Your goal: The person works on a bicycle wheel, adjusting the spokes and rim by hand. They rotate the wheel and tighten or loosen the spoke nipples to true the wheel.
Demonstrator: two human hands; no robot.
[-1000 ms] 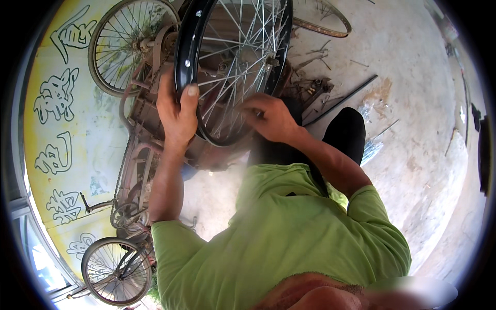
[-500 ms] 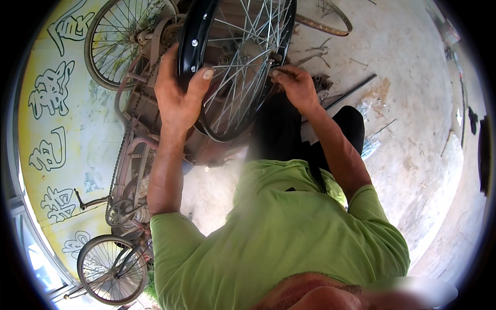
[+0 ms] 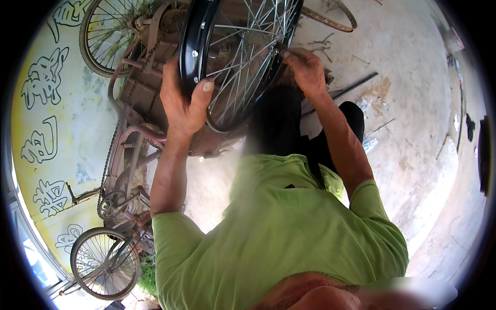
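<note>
On the concrete floor (image 3: 413, 119): a black rod (image 3: 356, 85) and a rusty wheel rim (image 3: 330, 24), well apart.
Left side: a rusty pedal-cycle frame (image 3: 142, 98) beside a yellow-and-white lettered panel (image 3: 88, 129).
Spoked wheel (image 3: 192, 49): tilted, black-rimmed, between the two hands.
Left grip (image 3: 183, 103): clasped around the wheel's left edge.
Right grip (image 3: 308, 72): thumb and fingers pinching a small dark piece (image 3: 280, 47) at its right edge.
</note>
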